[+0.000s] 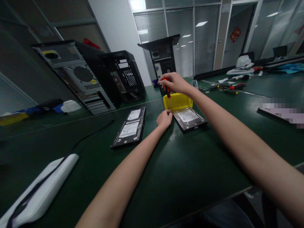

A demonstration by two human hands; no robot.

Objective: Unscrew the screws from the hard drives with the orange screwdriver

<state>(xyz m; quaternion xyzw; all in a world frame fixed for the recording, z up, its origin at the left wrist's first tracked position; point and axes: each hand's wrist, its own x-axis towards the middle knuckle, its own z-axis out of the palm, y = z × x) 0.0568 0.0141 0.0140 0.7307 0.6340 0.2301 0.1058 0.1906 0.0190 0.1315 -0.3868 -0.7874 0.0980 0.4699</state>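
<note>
A dark green desk (190,177) fills the room. Behind it stand a white wall (118,28), glass partitions with blinds (185,31) and a door (237,34). Ceiling lights reflect in the glass.

Three hard drives (136,114) (129,129) (189,117), three computer towers (76,76) (125,76) (163,60), three screwdrivers (168,91) (237,85) (231,92), one yellow box (177,100), one white power strip (45,186).

Surface (180,171): dark green mat, one seam line running across.
Centre: single hard drive (190,117), label up, just in front of a yellow tray (177,101).
Left of centre: pair of hard drives (129,128), end to end.
Near left: white power strip (40,190), black cable (90,136).
Far edge: three computer cases (78,76).
Far right: loose screwdrivers (234,87).
</note>
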